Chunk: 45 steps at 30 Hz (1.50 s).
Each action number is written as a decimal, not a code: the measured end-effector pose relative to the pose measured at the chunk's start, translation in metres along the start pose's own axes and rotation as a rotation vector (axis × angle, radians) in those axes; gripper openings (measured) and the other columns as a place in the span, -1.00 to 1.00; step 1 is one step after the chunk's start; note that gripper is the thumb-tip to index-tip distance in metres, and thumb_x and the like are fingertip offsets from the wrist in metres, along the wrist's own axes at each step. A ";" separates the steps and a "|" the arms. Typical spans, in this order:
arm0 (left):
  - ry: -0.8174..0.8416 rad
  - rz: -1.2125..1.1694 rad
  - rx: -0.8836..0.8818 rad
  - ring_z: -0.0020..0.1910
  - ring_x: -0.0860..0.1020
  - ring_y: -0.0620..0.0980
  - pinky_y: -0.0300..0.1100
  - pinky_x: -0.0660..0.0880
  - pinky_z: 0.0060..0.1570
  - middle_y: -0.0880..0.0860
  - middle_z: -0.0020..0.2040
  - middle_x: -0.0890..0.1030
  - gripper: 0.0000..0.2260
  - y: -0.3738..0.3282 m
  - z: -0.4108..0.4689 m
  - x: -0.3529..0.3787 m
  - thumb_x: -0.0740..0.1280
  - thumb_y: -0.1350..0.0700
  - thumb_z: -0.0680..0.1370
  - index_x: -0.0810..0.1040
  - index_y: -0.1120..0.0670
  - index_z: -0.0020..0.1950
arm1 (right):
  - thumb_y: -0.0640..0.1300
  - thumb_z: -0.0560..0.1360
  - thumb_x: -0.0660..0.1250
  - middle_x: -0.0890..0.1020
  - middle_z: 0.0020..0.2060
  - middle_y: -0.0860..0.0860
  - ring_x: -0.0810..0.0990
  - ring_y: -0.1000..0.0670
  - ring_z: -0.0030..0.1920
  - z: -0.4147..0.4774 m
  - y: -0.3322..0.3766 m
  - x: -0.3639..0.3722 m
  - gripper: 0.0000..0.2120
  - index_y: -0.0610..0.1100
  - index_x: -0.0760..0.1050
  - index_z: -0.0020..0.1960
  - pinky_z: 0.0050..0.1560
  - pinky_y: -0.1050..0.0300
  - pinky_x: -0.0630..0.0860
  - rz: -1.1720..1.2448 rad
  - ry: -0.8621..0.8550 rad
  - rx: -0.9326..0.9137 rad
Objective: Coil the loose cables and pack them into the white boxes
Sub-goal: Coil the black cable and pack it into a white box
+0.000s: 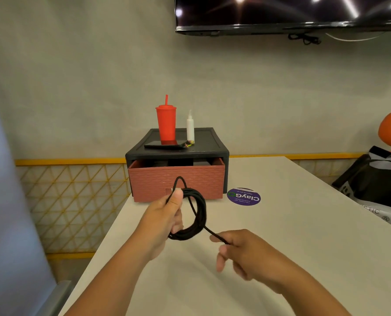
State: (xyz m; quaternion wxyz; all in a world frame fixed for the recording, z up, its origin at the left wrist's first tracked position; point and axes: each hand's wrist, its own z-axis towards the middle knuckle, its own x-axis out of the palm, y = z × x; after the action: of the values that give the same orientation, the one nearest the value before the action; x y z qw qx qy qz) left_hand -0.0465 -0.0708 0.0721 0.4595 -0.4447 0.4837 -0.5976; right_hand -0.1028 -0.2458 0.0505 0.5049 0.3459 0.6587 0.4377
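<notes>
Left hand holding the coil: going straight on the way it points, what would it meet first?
Probably the brick-red drawer front of the black drawer unit. The left hand, holding the black cable coil, points toward it; the gap between looks free, though depth is unclear.

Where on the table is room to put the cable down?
Bare table lies to the right, between the purple sticker and the black bag, and nearer, below the left hand and right hand holding the black cable. The drawer box top is crowded: red cup, white bottle, a flat dark thing.
</notes>
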 end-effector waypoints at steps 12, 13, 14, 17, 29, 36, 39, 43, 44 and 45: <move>0.220 0.022 -0.093 -0.57 0.20 -0.13 -0.16 0.30 -0.24 -0.07 -0.56 0.19 -0.58 -0.015 -0.008 -0.005 0.19 -0.14 0.42 0.47 0.22 -0.07 | -0.32 0.58 0.10 0.45 -0.51 0.05 0.35 0.20 -0.54 0.000 0.019 -0.104 -0.71 -0.15 0.49 -0.23 -0.41 0.30 0.24 -0.129 -0.646 -0.329; 0.233 0.022 -0.105 -0.57 0.20 -0.13 -0.16 0.31 -0.24 -0.06 -0.56 0.19 -0.57 -0.017 -0.010 -0.003 0.20 -0.13 0.42 0.49 0.23 -0.01 | -0.31 0.58 0.11 0.46 -0.48 0.03 0.39 0.22 -0.50 0.003 0.018 -0.106 -0.72 -0.15 0.49 -0.22 -0.36 0.28 0.24 -0.159 -0.685 -0.343; 0.238 0.015 -0.120 -0.56 0.20 -0.12 -0.16 0.32 -0.25 -0.06 -0.56 0.18 -0.56 -0.018 -0.012 -0.002 0.21 -0.12 0.42 0.50 0.24 0.02 | -0.30 0.58 0.12 0.47 -0.45 0.00 0.41 0.22 -0.46 0.006 0.017 -0.107 -0.73 -0.14 0.49 -0.21 -0.33 0.30 0.27 -0.185 -0.718 -0.356; 0.228 -0.015 -0.165 -0.57 0.19 -0.11 -0.16 0.35 -0.27 -0.05 -0.56 0.18 -0.60 -0.019 -0.012 -0.001 0.26 -0.06 0.41 0.50 0.24 0.04 | -0.24 0.59 0.14 0.50 -0.39 0.00 0.41 0.13 -0.33 0.014 0.009 -0.104 -0.77 -0.11 0.49 -0.18 -0.33 0.41 0.29 -0.276 -0.788 -0.354; 0.268 -0.282 -0.205 -0.63 0.19 -0.14 -0.22 0.43 -0.41 -0.07 -0.60 0.16 -0.94 -0.008 -0.015 -0.005 0.37 0.17 0.42 0.50 0.10 -0.22 | -0.11 0.57 0.22 0.39 -0.15 -0.05 0.45 -0.12 -0.07 0.045 -0.014 -0.079 -0.78 -0.15 0.59 0.08 -0.13 0.14 0.30 -0.583 -0.882 -0.092; 0.162 -0.613 -0.202 -0.67 0.19 -0.16 -0.26 0.43 -0.49 -0.08 -0.64 0.17 -0.71 0.006 -0.017 0.016 0.26 0.13 0.41 0.52 0.19 0.09 | -0.22 0.56 0.22 0.53 -0.34 -0.04 0.52 0.03 -0.37 0.044 -0.017 -0.029 -0.81 -0.14 0.52 -0.21 -0.24 0.20 0.35 0.327 -0.522 0.025; 0.113 -0.660 -0.173 -0.67 0.19 -0.16 -0.27 0.43 -0.50 -0.09 -0.65 0.17 -0.79 0.006 -0.016 0.021 0.25 0.13 0.41 0.53 0.14 0.00 | -0.25 0.56 0.20 0.55 -0.30 -0.05 0.53 0.03 -0.31 0.041 -0.008 -0.014 -0.83 -0.18 0.51 -0.16 -0.20 0.21 0.43 0.844 -0.310 0.021; 0.048 -0.667 -0.129 -0.68 0.19 -0.16 -0.27 0.42 -0.50 -0.06 -0.65 0.17 -0.90 0.005 -0.013 0.021 0.26 0.12 0.40 0.52 0.09 -0.14 | -0.24 0.55 0.18 0.60 -0.34 -0.07 0.57 0.03 -0.38 0.035 0.004 -0.002 -0.80 -0.22 0.55 -0.16 -0.31 0.21 0.57 1.154 -0.173 -0.042; 0.044 -0.658 -0.124 -0.67 0.19 -0.16 -0.26 0.41 -0.48 -0.07 -0.65 0.17 -0.90 0.006 -0.014 0.021 0.26 0.11 0.40 0.52 0.09 -0.15 | -0.24 0.55 0.17 0.61 -0.36 -0.08 0.58 0.02 -0.38 0.033 0.006 0.001 -0.79 -0.23 0.55 -0.15 -0.32 0.21 0.58 1.165 -0.166 -0.052; 0.046 -0.640 -0.119 -0.67 0.19 -0.16 -0.26 0.40 -0.46 -0.08 -0.64 0.17 -0.88 0.007 -0.014 0.021 0.26 0.11 0.40 0.51 0.10 -0.13 | -0.25 0.56 0.15 0.62 -0.37 -0.10 0.59 0.01 -0.39 0.032 0.007 0.003 -0.79 -0.24 0.54 -0.13 -0.32 0.20 0.58 1.165 -0.156 -0.057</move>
State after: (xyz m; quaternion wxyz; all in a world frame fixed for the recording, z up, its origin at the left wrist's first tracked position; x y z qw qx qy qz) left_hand -0.0633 -0.0893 0.0648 0.2103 -0.5866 0.3638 -0.6923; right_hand -0.0721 -0.2326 0.0527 0.2373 0.6684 0.3089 0.6336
